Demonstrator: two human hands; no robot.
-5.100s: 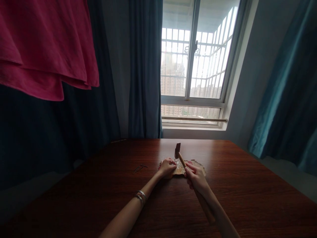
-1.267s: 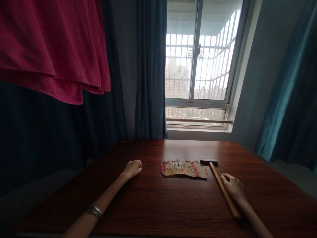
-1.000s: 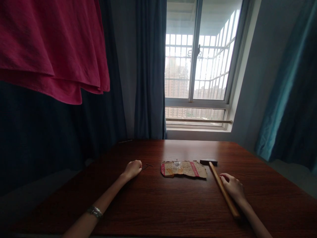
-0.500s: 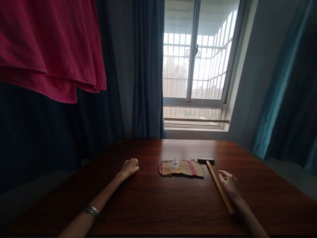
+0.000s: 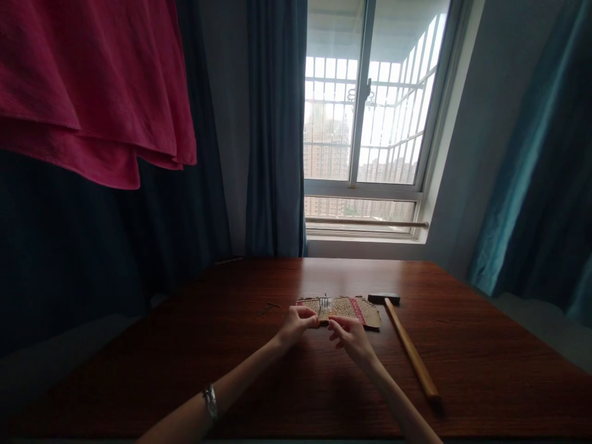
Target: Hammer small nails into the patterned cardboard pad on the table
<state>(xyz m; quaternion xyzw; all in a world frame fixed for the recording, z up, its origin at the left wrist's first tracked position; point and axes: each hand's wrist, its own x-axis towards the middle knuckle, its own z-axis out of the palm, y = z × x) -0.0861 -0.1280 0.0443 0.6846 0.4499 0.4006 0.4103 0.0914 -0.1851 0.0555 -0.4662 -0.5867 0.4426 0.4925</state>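
Note:
My left hand (image 5: 298, 325) is at the near edge of a torn, patterned cardboard piece (image 5: 345, 308). Its thumb and forefinger are pinched on what looks like a thin dark nail (image 5: 319, 307), held upright. My right hand (image 5: 348, 336) is just to the right, fingers loosely bent and apart, with nothing visible in them. Several nails (image 5: 325, 301) stand upright in the cardboard behind my fingertips. To the right lies a hammer (image 5: 411, 347) with a dark head and a wooden handle, untouched. My hands cover part of the cardboard's front edge.
A few loose nails (image 5: 267, 309) lie on the brown wooden table (image 5: 324, 394), left of the cardboard. Beyond the table's far edge are a barred window (image 5: 361, 142) and blue curtains (image 5: 277, 135). A pink cloth (image 5: 97, 92) hangs at upper left.
My left hand has moved right from beside the loose nails to the cardboard. My right hand has moved left, away from the hammer handle, to meet it.

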